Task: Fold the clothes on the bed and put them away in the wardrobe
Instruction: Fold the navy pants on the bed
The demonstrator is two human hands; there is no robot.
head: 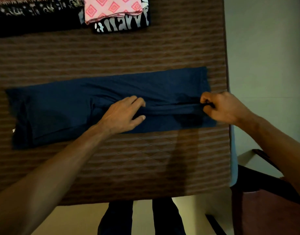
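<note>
**Navy garment stretched across the bed, both hands on its middle fold**

We could not tell what kind of garment the navy cloth (88, 106) was; its shape was lost in folds and dim light, and a small white speck showed at its near left corner. Our left hand (123, 114) covered part of the middle crease, and our right hand (220, 107) hid the right end of that crease. At the far left a dark patterned fabric (32, 12) was cut off by the top and left edges. A folded pink cloth with diamond print (112, 9) lay on a black garment with white lettering (122, 24); both ran out of the top edge, and the lettering was not readable. Our dark trouser legs (117, 216) showed below the bed's near edge.

The navy cloth lay flat on the brown striped quilted bedcover (128, 158), its long axis running left to right, the right end angled slightly farther away and reaching near the bed's right edge.

Our left hand rested palm down on the cloth's middle, fingers close together and slightly curved, thumb apart. Our right hand's curled fingers pinched a raised ridge of the cloth at its right end.
</note>
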